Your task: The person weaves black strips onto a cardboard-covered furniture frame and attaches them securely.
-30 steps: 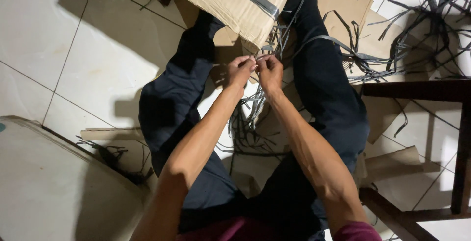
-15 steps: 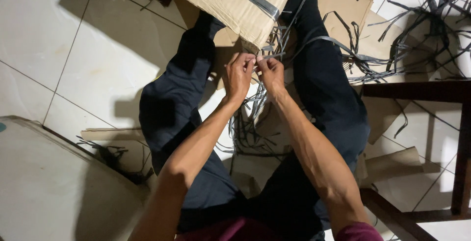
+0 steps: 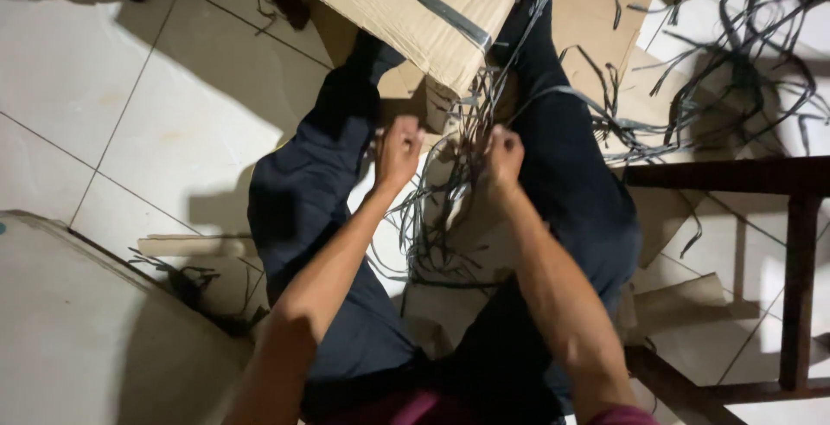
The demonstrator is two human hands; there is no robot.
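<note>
Under cardboard box (image 3: pixel 415 1): left hand (image 3: pixel 398 150), right hand (image 3: pixel 504 153) fingers pinching dark strips (image 3: pixel 458 161).

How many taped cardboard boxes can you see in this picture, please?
1: a taped cardboard box at the top centre, just beyond the left hand and right hand. Others may lie outside the frame.
</note>
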